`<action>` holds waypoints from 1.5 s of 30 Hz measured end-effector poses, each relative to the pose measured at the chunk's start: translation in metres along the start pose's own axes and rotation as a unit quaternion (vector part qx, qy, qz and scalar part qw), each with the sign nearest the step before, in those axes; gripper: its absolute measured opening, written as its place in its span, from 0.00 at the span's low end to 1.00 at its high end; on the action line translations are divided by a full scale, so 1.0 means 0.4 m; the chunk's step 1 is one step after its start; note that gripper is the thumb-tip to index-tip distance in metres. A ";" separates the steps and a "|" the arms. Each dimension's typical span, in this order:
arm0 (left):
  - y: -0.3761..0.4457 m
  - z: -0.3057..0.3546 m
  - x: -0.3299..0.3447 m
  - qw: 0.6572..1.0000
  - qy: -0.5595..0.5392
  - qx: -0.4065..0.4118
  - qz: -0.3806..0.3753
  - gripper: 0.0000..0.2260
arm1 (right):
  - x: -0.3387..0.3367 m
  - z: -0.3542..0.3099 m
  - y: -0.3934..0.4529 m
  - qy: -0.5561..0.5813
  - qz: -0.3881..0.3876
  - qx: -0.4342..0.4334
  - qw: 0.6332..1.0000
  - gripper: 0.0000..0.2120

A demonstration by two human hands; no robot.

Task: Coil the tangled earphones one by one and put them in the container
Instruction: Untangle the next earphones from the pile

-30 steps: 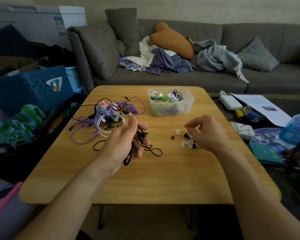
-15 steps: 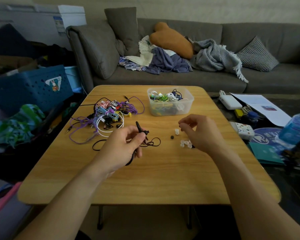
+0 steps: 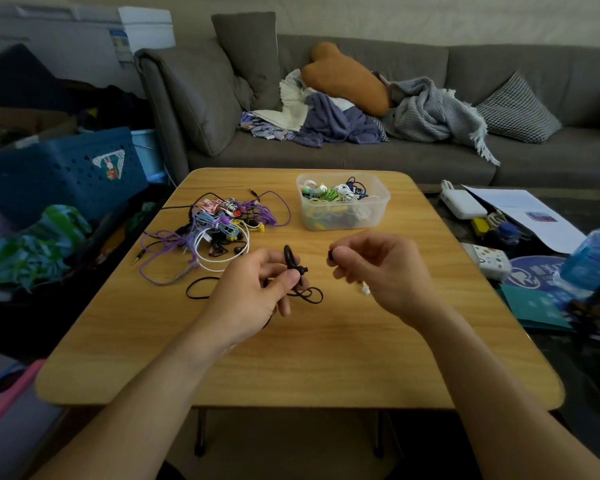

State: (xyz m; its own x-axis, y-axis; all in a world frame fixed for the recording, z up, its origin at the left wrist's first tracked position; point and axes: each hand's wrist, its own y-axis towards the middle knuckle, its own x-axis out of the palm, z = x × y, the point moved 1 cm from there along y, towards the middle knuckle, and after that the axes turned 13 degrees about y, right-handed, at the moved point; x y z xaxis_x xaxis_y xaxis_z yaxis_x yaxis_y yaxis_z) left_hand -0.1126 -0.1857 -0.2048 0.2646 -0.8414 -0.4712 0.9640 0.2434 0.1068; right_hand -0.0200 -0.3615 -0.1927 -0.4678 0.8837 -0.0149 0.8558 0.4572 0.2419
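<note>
Over mid-counter [image 3: 291, 358], left hand [image 3: 253, 292] grips black earphone [image 3: 293, 268], right hand [image 3: 378, 271] pinches a dark eartip [image 3: 331, 256]; seat tip squarely on the nozzle, then coil for container [image 3: 343, 207].

Your way to the container [image 3: 343, 211] at the far side of the table [image 3: 291, 368] is open from the front. The tangled pile [image 3: 219, 226] lies to its left, a clear gap between them. Near you, bare wood gives room.
</note>
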 end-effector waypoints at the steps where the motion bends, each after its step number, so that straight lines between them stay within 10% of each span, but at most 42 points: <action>1: 0.001 0.002 0.001 1.000 0.002 0.003 0.001 0.06 | 0.010 0.001 -0.005 0.023 -0.019 0.002 1.000 0.05; 45: -0.007 0.012 0.010 0.994 0.080 0.063 0.036 0.06 | 0.056 0.042 -0.028 0.180 -0.110 0.072 0.975 0.08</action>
State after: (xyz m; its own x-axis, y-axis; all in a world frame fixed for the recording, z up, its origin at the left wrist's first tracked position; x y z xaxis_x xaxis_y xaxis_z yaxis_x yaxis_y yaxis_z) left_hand -0.1143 -0.1919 -0.2028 0.3348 -0.7340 -0.5909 0.9411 0.2293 0.2484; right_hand -0.0364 -0.3451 -0.2119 -0.6679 0.6827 0.2963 0.7365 0.6636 0.1312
